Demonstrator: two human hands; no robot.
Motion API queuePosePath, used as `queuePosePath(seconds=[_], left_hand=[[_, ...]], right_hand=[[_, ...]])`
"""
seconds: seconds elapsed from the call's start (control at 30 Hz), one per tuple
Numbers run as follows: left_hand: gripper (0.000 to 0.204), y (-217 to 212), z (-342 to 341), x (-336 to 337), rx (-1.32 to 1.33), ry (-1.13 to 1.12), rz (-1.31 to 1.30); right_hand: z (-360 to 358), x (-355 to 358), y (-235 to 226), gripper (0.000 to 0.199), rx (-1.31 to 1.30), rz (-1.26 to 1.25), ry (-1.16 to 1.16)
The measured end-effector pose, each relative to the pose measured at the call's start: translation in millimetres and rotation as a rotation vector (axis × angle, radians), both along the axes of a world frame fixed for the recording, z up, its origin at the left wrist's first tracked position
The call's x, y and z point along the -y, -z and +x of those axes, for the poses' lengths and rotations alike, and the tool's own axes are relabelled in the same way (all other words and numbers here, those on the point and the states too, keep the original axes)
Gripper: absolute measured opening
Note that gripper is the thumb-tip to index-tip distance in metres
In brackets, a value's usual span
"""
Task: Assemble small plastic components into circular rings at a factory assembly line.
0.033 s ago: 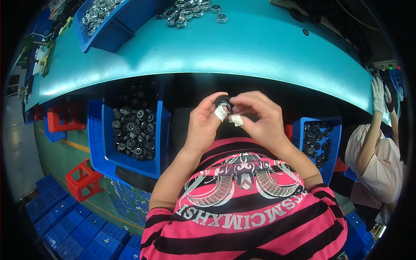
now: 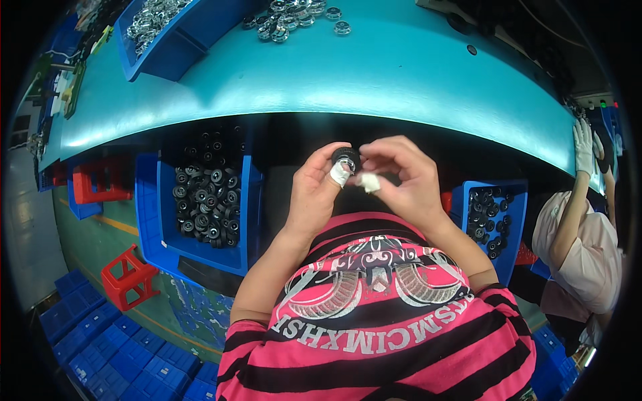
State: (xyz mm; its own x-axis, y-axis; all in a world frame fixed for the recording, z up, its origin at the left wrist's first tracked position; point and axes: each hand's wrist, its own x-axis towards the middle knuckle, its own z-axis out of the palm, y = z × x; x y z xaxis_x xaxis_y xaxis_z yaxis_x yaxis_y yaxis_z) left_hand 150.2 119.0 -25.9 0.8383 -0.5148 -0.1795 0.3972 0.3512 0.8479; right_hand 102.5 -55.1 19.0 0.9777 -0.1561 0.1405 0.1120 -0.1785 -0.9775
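Note:
Between the thumb and fingers of my left hand (image 2: 313, 190) is a small black wheel (image 2: 346, 155) with a shiny centre, held just in front of the table edge. My right hand (image 2: 411, 179) is close beside it on the right, fingers bent and thumb apart from them, a small gap between them and the wheel. White tape wraps both thumbs. I see nothing in the right hand, though its inner side is partly hidden.
Left, a blue bin (image 2: 251, 220) holds many black wheels; another blue bin (image 2: 457, 207) stands right. On the turquoise table (image 2: 301, 87) are shiny round parts (image 2: 281, 23) and a blue tray (image 2: 164, 63). A red stool (image 2: 120, 281) stands left. A co-worker's gloved hand (image 2: 584, 147) is far right.
My right hand has drawn slightly to the right, its fingers and taped thumb coming away from the wheel. The left hand stays in place with the wheel.

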Motion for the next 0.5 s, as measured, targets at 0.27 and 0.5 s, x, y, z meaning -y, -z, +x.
queuePosePath(seconds=[0.27,0.5], left_hand=[[0.029,5.0,-1.0,2.7,0.068,-0.061,-0.086],[0.02,-2.1,-5.0,8.3,0.32,-0.2,0.114]], right_hand=[[1.1,-2.7,9.6,0.039,-0.041,-0.214,-0.144],[0.9,-13.3,7.6,0.043,0.17,-0.48,-0.046]])
